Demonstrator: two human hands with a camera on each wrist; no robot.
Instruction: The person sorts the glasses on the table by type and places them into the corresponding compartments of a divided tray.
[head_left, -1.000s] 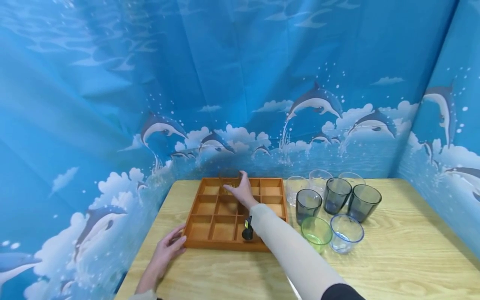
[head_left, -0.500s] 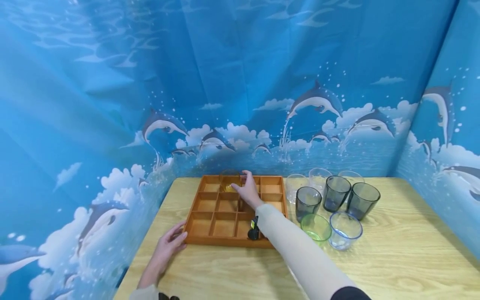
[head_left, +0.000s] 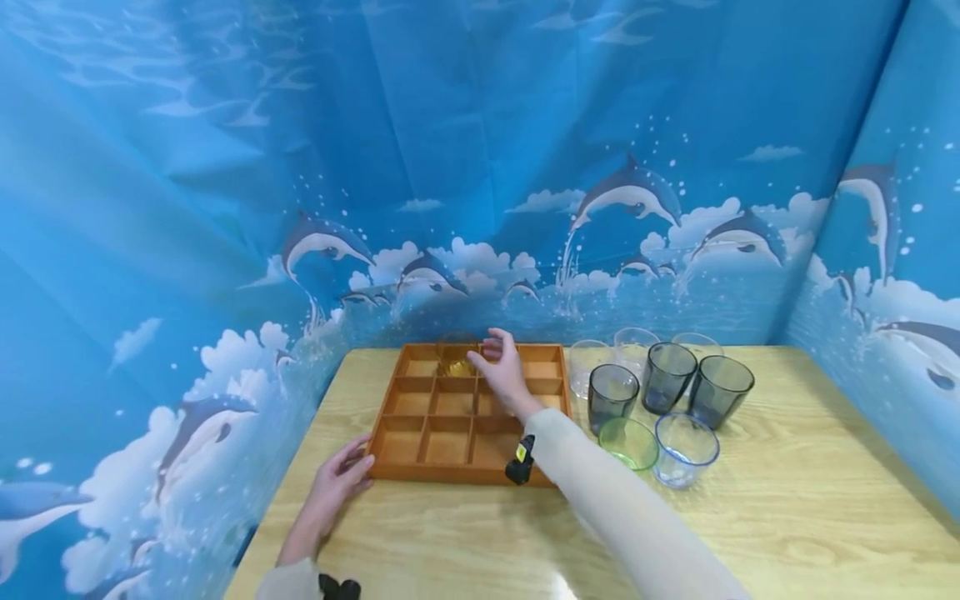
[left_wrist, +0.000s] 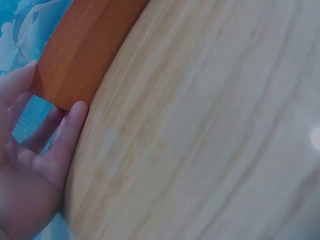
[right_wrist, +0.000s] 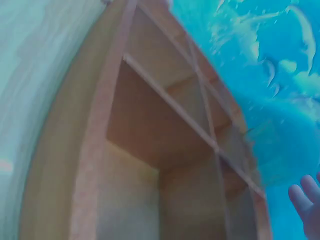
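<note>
A wooden divided tray [head_left: 420, 473] lies on the table. At its front left corner my left hand [head_left: 339, 482] holds the edge; in the left wrist view the thumb [left_wrist: 76, 116] and a finger stand on either side of the corner. An amber glass [head_left: 455, 360] stands in a back-row compartment, second from the left. Just right of it my right hand [head_left: 504, 372] hovers over the tray with fingers spread and nothing in them. In the right wrist view the glass [right_wrist: 270, 152] shows faintly, with only a few fingertips [right_wrist: 299, 199] at the right edge.
Right of the tray stand several clear glasses [head_left: 588, 362], several grey glasses [head_left: 612, 396], a green glass [head_left: 628, 446] and a blue-rimmed glass [head_left: 685, 454], close together. A dolphin-print backdrop [head_left: 450, 167] rises behind the wooden table [head_left: 825, 467].
My right hand has let go of the amber glass and moved a little right, its fingers now apart from it. The glass stays in its compartment. The left hand keeps to the corner.
</note>
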